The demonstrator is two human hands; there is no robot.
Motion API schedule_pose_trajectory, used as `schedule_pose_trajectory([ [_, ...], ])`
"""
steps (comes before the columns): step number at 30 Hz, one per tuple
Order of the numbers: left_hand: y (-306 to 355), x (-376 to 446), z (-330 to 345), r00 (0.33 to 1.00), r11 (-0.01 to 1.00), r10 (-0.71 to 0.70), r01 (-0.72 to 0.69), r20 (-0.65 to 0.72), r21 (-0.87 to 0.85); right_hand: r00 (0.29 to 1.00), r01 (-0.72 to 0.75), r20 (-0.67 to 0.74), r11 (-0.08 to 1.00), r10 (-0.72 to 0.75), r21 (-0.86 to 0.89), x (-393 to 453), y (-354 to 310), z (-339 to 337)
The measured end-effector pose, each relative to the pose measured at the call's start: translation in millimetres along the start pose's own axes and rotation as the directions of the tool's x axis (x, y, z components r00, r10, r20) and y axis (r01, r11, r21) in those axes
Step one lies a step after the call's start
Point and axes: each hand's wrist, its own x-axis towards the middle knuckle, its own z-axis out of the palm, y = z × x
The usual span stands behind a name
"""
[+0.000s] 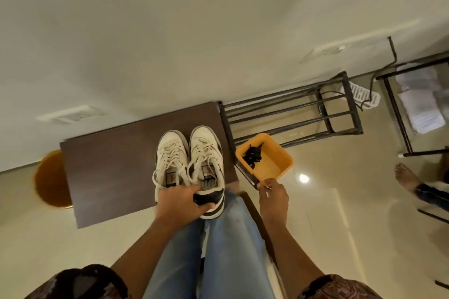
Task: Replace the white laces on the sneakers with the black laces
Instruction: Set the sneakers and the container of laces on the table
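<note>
On the bench: sneakers [189,160], white laces loose.
Left hand [181,201]: grip clasps both heels.
Right hand [273,198]: grip pinches orange tray [277,167] rim.
Risk: tray tips, black laces [252,154] spill.

Sneakers [189,160] stand side by side on the table [109,167]; right of them, a tray [279,165] contains laces [252,156].

**Pale room, dark furniture**

A plain cream wall [170,31] fills the upper view, with a white socket plate [73,115] set low on it. Glossy beige floor tiles [328,213] catch a small bright light reflection [303,178]. The dark brown wooden surface [109,172] stands against the wall, an empty black metal rack [291,114] beside it and a round amber stool [49,177] at its other end.
</note>
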Motion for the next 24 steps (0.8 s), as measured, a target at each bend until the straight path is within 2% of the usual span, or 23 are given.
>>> schedule_pose_trajectory([
  [1,-27,-10,1,0.999,0.999,-0.036,0.037,-0.036,0.004,0.999,0.027,0.034,0.999,-0.026,-0.022,-9,-13,11],
  [2,-33,-7,5,0.999,0.999,-0.047,0.047,-0.014,0.004,0.999,0.031,0.035,0.999,-0.03,-0.02,-5,-13,10],
  [7,-67,-11,2,0.98,0.991,-0.128,0.133,-0.153,0.026,0.985,0.125,0.132,0.987,-0.112,-0.097,-1,-24,23],
  [9,-100,-13,18,0.961,0.985,-0.174,0.172,-0.216,-0.031,0.969,0.204,0.173,0.969,-0.179,-0.137,-1,-41,46],
  [13,-142,2,56,0.935,0.988,-0.155,0.145,-0.32,-0.056,0.934,0.332,0.199,0.928,-0.298,-0.168,13,-60,78],
  [17,-166,16,87,0.939,0.992,-0.124,0.107,-0.321,-0.073,0.913,0.392,0.194,0.903,-0.358,-0.179,34,-71,103],
  [20,-175,16,111,0.939,0.986,-0.157,0.132,-0.305,-0.1,0.897,0.43,0.208,0.88,-0.391,-0.201,48,-70,117],
  [24,-181,18,138,0.943,0.972,-0.222,0.194,-0.247,-0.13,0.915,0.384,0.223,0.896,-0.337,-0.224,61,-64,126],
])
